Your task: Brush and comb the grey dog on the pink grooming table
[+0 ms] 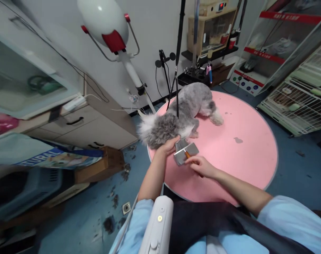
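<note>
Animal: one grey-and-white dog (194, 98), apparently lying along the far left side of the surface; coat short over the body, fluffy at the end nearest the person. From where I stand, no face shows.
Surface: round, pink (245, 120), with a few small grey patches of what looks like loose hair.
Brush: one, flat-headed (194, 149), orange-brown handle; its head is right beside the fluffy end, just past the left hand.
Right hand: one (204, 167), closed on the brush handle, thumb and fingers pinching it.
Left hand: one (169, 146), against the dog's fluffy fur, fingers partly curled; the tips are hidden behind fur and brush, so I cannot tell how firm any hold is.
Strap: one, black (179, 38), hanging down to the dog's back.
Dryer: one, white and red (104, 21), on a stand by the wall; not in use by either hand.
Floor: blue (78, 225), strewn with dark hair clumps (109, 224).
Step in hand: brushing out the longer fur, I judge.
Next move: seems to call for the left hand to steady the fur while the right draws the brush lightly through, clear of the fingers.
</note>
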Demonstrator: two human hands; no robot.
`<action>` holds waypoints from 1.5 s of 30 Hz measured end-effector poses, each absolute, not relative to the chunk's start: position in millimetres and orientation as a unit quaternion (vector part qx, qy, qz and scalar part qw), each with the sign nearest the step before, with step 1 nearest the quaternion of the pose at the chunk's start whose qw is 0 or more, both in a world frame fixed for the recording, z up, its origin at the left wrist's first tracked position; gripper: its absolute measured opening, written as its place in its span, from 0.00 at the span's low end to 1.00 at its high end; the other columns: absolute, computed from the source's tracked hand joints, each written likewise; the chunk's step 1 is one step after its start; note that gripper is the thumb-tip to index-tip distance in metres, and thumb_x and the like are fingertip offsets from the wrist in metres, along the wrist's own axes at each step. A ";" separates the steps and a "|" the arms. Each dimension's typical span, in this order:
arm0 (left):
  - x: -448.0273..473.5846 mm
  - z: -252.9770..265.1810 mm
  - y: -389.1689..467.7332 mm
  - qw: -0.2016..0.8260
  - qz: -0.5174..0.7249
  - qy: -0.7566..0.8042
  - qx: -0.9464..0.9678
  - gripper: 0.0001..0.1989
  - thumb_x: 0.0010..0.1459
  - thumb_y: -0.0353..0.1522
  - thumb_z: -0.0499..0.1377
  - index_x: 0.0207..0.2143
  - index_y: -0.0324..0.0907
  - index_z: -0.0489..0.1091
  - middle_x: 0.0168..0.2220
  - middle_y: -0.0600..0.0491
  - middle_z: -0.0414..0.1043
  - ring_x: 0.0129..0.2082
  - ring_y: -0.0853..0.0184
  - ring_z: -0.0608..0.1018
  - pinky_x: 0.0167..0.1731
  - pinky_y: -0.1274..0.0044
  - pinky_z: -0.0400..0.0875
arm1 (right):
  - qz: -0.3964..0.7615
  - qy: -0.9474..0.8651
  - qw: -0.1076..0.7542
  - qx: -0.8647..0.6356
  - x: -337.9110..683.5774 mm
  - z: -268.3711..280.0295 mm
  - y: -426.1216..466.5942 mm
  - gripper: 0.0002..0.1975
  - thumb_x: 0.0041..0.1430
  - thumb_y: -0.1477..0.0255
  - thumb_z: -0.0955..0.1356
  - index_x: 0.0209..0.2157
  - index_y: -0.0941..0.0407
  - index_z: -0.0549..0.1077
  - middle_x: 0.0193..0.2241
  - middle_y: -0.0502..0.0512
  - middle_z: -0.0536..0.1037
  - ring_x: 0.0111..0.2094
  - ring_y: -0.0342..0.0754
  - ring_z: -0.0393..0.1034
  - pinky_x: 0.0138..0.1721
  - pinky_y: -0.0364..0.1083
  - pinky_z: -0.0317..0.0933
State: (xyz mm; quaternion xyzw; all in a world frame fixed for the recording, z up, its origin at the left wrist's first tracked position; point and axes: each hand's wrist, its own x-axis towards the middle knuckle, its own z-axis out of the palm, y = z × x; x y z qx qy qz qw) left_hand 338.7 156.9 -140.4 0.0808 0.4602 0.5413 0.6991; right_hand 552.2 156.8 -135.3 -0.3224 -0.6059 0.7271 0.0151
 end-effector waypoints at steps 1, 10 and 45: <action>344.0 -137.9 157.2 0.685 0.543 0.479 0.074 0.09 0.64 0.30 0.59 0.35 0.33 0.77 0.31 0.44 0.81 0.38 0.57 0.84 0.49 0.65 0.77 | 0.744 -0.592 -0.036 -0.309 563.0 -139.4 151.4 0.14 0.55 0.70 0.66 0.44 0.57 0.75 0.13 0.40 0.66 0.11 0.38 0.56 0.16 0.39 0.51; 383.2 -129.9 134.2 0.591 0.621 0.509 0.078 0.10 0.58 0.31 0.65 0.42 0.37 0.78 0.43 0.40 0.82 0.54 0.49 0.79 0.57 0.58 0.71 | 0.620 -0.716 0.116 -0.301 636.2 -138.6 151.8 0.20 0.53 0.57 0.74 0.43 0.55 0.73 0.36 0.56 0.79 0.37 0.52 0.75 0.41 0.50 0.69; 415.1 -148.5 159.0 0.540 0.752 0.376 -0.046 0.20 0.66 0.43 0.53 0.40 0.40 0.80 0.43 0.45 0.82 0.56 0.56 0.77 0.61 0.64 0.67 | 0.426 -0.603 0.551 -0.388 551.9 -111.2 246.0 0.15 0.58 0.54 0.69 0.32 0.52 0.71 0.34 0.56 0.75 0.40 0.54 0.72 0.47 0.54 0.68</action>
